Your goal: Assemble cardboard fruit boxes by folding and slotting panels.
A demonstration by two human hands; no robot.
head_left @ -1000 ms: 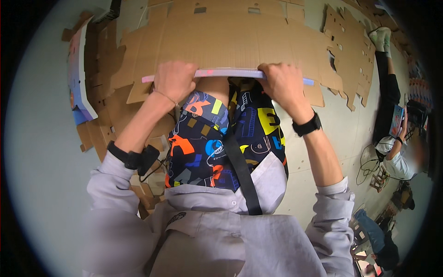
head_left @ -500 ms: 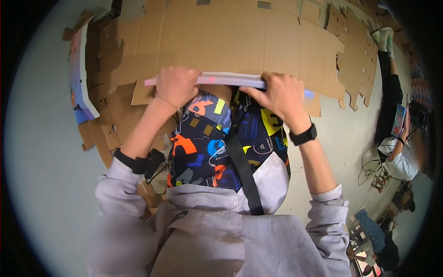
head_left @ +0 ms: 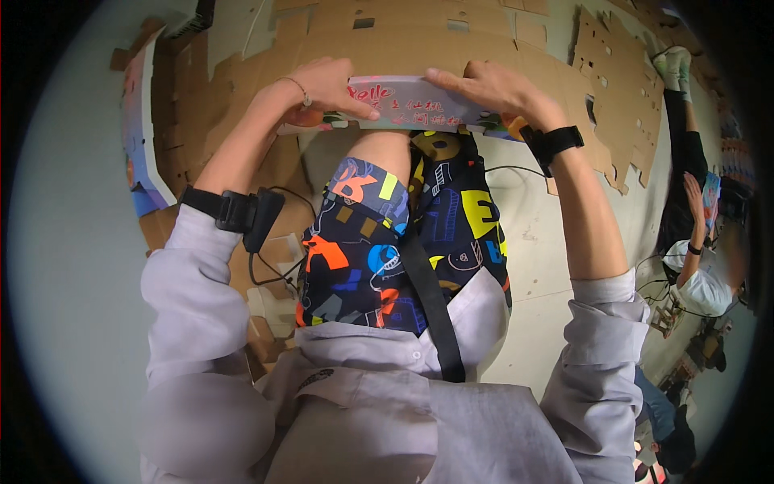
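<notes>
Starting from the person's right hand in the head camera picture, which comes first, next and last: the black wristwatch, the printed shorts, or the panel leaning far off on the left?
From the right hand:
1. Black wristwatch, on that hand's own wrist.
2. Printed shorts, lower down, in the middle.
3. Leaning panel, far off at the left edge.

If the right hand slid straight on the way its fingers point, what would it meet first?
Probably the left hand: the right hand's fingers point leftward along the flat printed box both hands hold, though depth is unclear.

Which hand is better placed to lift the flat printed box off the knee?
Probably the left hand: its fingers wrap over the flat printed box at its end, while the right hand lies flatter on top.
</notes>
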